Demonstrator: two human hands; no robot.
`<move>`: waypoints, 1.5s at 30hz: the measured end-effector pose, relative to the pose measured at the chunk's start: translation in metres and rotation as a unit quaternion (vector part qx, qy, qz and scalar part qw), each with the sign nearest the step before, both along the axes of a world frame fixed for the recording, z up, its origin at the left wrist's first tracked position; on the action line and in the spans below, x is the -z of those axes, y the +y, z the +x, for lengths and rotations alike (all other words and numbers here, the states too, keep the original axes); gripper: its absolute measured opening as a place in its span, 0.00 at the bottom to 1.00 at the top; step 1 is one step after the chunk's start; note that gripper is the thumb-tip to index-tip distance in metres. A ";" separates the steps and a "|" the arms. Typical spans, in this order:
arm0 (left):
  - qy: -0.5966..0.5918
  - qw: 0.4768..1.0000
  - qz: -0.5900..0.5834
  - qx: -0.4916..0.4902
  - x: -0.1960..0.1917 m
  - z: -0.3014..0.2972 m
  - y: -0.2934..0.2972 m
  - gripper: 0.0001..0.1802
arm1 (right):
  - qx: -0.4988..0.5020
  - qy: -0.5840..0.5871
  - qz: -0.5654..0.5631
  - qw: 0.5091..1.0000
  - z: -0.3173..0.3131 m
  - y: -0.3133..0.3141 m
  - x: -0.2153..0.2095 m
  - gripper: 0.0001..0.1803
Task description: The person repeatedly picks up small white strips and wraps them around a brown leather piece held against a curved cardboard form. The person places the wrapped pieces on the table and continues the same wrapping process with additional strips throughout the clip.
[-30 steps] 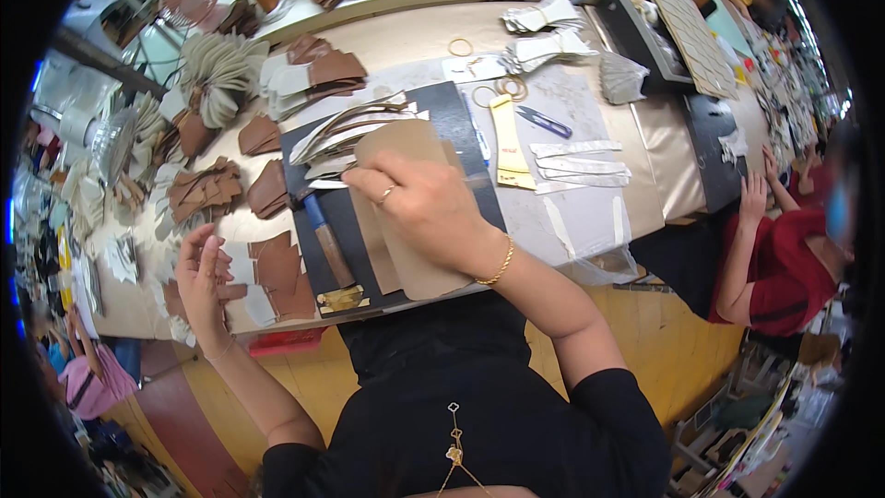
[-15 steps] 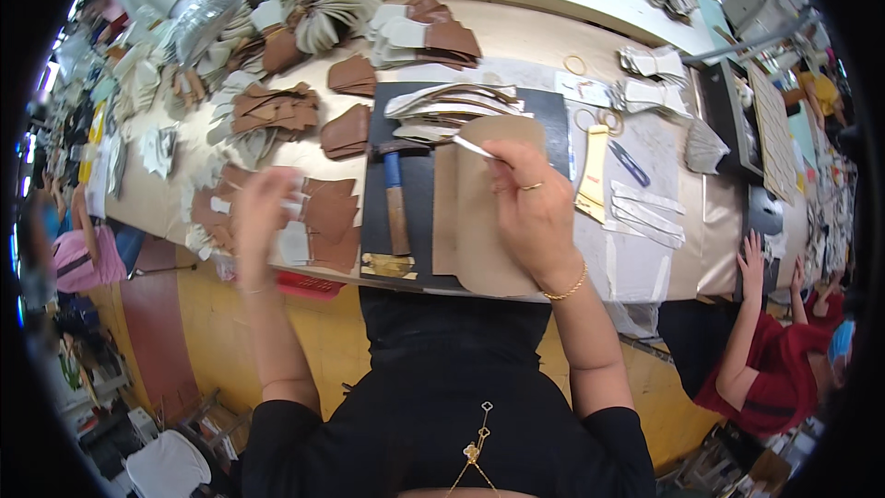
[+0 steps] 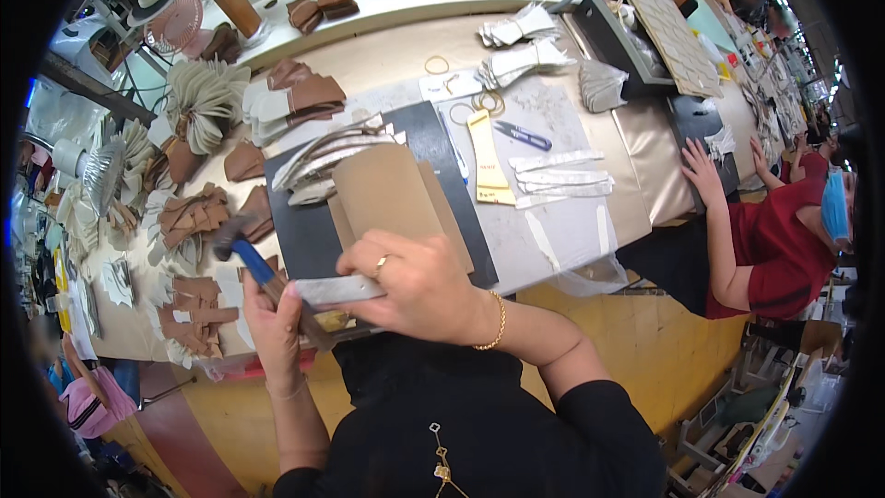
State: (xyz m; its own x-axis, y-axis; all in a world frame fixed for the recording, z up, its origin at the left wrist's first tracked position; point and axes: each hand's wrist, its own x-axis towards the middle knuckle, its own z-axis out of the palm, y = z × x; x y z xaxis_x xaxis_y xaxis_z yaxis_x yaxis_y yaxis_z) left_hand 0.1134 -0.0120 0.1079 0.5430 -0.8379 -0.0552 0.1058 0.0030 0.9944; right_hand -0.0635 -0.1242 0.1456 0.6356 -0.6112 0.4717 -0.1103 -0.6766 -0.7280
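My left hand is closed around the handle of a hammer, whose dark, blurred head points up and away over the brown pieces. A pale grey strip lies across the handle's lower part, its left end at my left thumb. My right hand grips the strip's other end, fingers curled. Just beyond my right hand, brown card sheets lie overlapped on a black board. A bundle of curved white and brown strips rests at the board's far side.
Stacks of brown and white cut pieces cover the table's left. To the right are a yellow-and-white tool, blue snips, loose white strips and a black bin. A co-worker in red sits at the right.
My left hand has picked up the hammer from the black board. My right hand has brought the strip nearer and left, to the hammer. The whole view has turned toward the right.
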 end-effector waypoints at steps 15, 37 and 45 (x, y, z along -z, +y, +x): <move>-0.327 0.886 0.016 0.328 -0.054 -0.032 -0.072 0.19 | 0.483 -0.157 0.393 0.767 -0.264 -0.068 0.081 0.22; -0.458 0.719 0.461 -0.248 0.080 0.357 0.138 0.21 | 0.413 0.133 0.209 0.876 -0.285 -0.093 0.091 0.16; -0.519 0.704 0.395 -0.282 0.116 0.348 0.149 0.23 | 0.091 -0.010 0.307 0.947 -0.068 -0.056 0.034 0.21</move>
State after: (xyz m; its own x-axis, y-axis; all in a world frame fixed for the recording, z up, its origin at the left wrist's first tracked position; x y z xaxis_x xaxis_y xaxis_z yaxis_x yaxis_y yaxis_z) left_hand 0.4618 0.1374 -0.0082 0.8681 -0.4037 0.2888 -0.4756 -0.8431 0.2511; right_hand -0.1312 -0.1798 0.1117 0.4882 -0.8727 0.0025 -0.1665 -0.0960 -0.9814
